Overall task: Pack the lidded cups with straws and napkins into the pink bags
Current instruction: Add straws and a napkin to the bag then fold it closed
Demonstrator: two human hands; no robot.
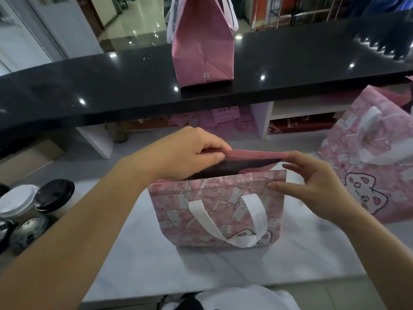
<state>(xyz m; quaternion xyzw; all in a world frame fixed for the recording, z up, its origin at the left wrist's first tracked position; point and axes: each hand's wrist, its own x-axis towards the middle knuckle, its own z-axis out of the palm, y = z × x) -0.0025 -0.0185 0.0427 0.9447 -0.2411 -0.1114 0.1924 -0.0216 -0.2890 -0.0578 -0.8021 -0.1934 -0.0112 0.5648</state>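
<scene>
We see the pink bag (pixel 218 209) standing upright on the pale work surface (pixel 156 260), mouth pulled open, one white handle (pixel 225 218) hanging down its near face. Cat drawings and small card shapes cover it; no writing is legible. Left hand (pixel 190 151) pinches the far rim, fingers curled over the edge. Right hand (pixel 312 184) sits at the bag's right corner, fingertips on the near and far rims; whether it grips we cannot tell. Lidded cups (pixel 33 206), black and white lids, cluster at far left. A second pink bag (pixel 375 166) lies at right. A third (pixel 202 45) stands on the black counter (pixel 89 86).
</scene>
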